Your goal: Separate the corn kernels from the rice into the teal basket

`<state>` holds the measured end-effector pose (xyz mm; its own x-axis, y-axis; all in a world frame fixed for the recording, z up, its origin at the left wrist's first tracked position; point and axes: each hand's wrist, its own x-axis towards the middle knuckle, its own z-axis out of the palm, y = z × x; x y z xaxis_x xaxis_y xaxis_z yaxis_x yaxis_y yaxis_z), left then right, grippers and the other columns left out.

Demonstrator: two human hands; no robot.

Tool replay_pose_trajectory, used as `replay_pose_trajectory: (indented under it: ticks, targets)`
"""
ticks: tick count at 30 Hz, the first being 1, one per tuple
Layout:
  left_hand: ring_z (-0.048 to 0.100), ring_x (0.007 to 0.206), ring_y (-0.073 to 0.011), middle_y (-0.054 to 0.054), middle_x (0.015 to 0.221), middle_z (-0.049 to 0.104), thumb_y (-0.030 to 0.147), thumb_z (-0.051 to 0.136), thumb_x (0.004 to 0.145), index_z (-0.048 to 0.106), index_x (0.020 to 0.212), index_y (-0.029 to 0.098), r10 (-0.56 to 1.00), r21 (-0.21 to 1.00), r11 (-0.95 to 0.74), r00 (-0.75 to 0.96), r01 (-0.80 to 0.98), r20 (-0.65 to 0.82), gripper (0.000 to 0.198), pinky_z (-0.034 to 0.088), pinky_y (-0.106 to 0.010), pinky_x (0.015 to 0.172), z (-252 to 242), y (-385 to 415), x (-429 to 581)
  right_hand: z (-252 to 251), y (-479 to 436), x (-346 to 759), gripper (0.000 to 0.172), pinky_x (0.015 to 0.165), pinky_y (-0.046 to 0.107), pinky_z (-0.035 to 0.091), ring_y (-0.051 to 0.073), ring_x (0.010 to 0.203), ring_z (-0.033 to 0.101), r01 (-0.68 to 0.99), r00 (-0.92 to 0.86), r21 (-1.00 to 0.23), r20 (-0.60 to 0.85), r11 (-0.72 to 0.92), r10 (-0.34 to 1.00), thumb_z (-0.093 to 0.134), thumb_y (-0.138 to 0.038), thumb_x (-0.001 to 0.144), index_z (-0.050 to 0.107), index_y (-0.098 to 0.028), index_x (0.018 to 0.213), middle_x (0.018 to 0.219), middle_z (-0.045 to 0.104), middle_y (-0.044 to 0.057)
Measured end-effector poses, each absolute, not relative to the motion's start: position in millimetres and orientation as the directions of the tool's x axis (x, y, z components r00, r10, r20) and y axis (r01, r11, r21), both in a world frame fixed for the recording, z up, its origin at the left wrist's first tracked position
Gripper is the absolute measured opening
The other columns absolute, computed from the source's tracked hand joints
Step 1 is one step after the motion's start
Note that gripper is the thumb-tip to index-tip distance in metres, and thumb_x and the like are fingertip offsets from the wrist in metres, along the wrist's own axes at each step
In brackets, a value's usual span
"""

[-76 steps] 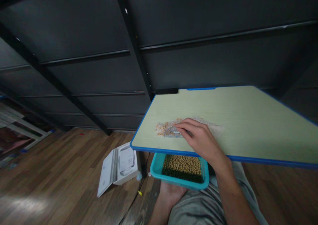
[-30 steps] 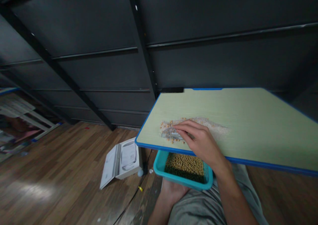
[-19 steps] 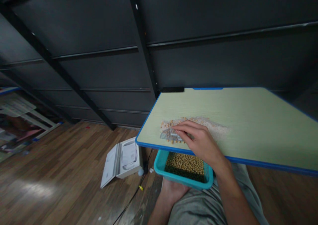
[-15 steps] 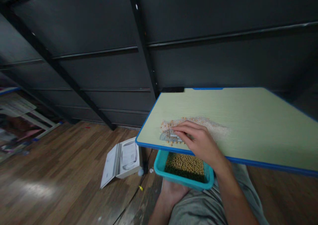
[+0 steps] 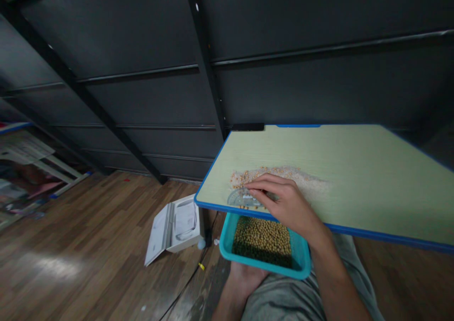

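Observation:
My right hand (image 5: pixel 275 195) is over the left part of a pale green table, fingers pinched on a flat clear plastic piece with a curved edge (image 5: pixel 236 198). A few yellowish beans (image 5: pixel 244 207) lie between that piece and the table's front edge. Behind the fingers spreads a layer of white grains (image 5: pixel 312 183), with more beans mixed in at its left end. Below the edge, my left hand (image 5: pixel 246 273) supports a turquoise plastic basket (image 5: pixel 264 265) from underneath; its fingers are mostly hidden. Many beans (image 5: pixel 264 238) fill the basket's bottom.
The table (image 5: pixel 354 160) has a blue rim, and a black object (image 5: pixel 248 127) sits at its back left corner. On the wooden floor (image 5: pixel 99 245) are an open white box (image 5: pixel 184 221) and a black cable (image 5: pixel 187 285). A dark panelled wall (image 5: pixel 159 99) rises behind.
The clear plastic piece and the beans before it have shifted slightly toward the front edge. The basket has moved a little nearer to me and tilted, showing more of its inside.

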<state>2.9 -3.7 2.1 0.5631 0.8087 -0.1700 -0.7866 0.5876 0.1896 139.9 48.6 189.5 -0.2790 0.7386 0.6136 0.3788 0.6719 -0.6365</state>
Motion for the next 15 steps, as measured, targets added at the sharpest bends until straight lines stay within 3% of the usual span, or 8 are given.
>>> replay_pose_trajectory:
  ticks: [15]
  targets:
    - [0.064,0.117,-0.0241,-0.006,0.123,0.073,0.033,0.039,0.095,0.069,0.122,0.03,0.833,0.263,0.552,0.518,-0.791,-0.193,0.04,0.039,-0.048,0.11,12.5,-3.7,6.0,192.5,44.9,140.1,0.02,0.087,0.029,0.053,0.013,0.094,0.068,0.356,-0.296,-0.666,0.585,0.655,0.755,0.063,-0.012,0.093,0.075,-0.023,0.104,0.101,0.075,0.0]
